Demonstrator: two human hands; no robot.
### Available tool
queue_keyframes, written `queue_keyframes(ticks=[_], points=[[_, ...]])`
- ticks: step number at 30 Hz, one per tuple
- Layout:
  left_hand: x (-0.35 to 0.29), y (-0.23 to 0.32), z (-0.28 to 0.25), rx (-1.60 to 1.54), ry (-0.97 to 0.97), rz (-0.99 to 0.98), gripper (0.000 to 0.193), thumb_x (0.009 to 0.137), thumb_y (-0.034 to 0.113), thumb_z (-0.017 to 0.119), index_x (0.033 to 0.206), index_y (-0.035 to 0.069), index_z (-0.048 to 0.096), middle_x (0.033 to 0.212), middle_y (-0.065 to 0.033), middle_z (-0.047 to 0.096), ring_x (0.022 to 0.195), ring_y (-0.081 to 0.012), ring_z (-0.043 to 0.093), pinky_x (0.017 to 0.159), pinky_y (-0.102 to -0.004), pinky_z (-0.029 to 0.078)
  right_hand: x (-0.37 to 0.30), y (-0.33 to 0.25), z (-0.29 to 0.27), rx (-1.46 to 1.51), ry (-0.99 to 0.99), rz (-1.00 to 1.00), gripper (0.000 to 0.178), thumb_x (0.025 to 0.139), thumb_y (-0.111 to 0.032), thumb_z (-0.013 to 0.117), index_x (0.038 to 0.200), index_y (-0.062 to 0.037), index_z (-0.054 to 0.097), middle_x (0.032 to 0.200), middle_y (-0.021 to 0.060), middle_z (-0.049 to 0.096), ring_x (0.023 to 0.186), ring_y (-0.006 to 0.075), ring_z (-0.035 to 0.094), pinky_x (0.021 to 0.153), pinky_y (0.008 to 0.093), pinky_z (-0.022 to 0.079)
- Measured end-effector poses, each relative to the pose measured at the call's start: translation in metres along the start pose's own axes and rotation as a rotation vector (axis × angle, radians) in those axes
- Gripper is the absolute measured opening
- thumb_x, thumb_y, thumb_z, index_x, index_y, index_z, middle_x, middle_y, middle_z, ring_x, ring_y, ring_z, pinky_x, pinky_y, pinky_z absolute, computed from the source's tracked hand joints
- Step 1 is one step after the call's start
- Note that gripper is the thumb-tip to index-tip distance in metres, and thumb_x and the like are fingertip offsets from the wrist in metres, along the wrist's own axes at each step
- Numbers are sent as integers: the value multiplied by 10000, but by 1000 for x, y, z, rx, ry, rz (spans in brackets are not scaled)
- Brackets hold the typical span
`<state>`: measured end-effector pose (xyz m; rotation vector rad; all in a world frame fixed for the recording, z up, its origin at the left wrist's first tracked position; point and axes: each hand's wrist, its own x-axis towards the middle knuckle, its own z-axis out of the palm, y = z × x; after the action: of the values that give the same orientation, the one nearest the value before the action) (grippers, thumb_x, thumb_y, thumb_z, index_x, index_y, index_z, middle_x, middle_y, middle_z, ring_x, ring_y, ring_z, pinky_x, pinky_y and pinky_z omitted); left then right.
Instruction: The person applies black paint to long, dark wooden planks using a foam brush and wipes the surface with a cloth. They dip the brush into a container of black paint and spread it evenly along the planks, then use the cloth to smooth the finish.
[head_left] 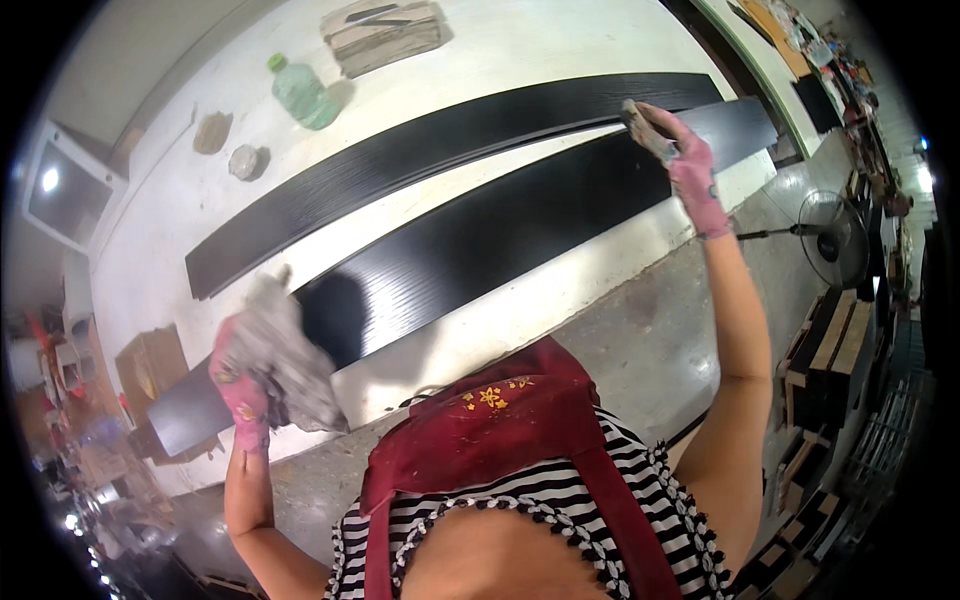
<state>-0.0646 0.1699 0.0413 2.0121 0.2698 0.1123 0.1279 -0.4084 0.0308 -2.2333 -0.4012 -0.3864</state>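
Observation:
In a pink glove, my left hand (pixel 240 385) grips a crumpled grey rag (pixel 284 355) over the left part of the nearer black board (pixel 500 225). That board is long, flat and wood-grained, and it lies slantwise along the near edge of the white table (pixel 420 375). My right hand (pixel 682 165), gloved in pink with dirty grey fingertips, is at the board's right part with its fingers curled together. Whether a small thing is pinched there I cannot make out. Just beyond lies a second, narrower black board (pixel 430 150).
On the table's far side stand a green-tinted bottle (pixel 303 92), a small whitish lump (pixel 243 162), a brown lump (pixel 212 133) and a worn block (pixel 382 38). A cardboard box (pixel 150 365) is at the left. A fan (pixel 832 240) and stacked boards (pixel 830 345) stand at the right.

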Motion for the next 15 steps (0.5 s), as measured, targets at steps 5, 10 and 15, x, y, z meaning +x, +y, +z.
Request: queue_keyframes(ticks=[5, 10, 15], points=[[27, -36, 11, 406, -115, 14, 363, 942, 200, 508, 1245, 3, 550, 1233, -128, 573, 1126, -220, 551, 970, -353, 428, -3, -12, 30, 58, 188, 154, 375, 848, 11, 614, 1222, -13, 596, 1158, 117, 594, 1099, 185, 583, 973, 288, 458], [35, 46, 106, 486, -162, 503, 455, 769, 42, 550, 1220, -20, 553, 1178, -177, 587, 1111, -315, 546, 983, -393, 387, -14, -11, 28, 289, 392, 181, 357, 851, 59, 601, 1206, 34, 573, 1144, 105, 586, 1059, 190, 615, 947, 268, 482], [63, 111, 210, 454, -315, 599, 545, 661, 6, 546, 1203, 43, 584, 1174, -135, 615, 1141, -313, 534, 1017, -406, 353, -18, -23, 23, 107, 549, 130, 364, 836, -18, 608, 1196, 31, 576, 1120, 121, 597, 1061, 204, 605, 944, 290, 479]])
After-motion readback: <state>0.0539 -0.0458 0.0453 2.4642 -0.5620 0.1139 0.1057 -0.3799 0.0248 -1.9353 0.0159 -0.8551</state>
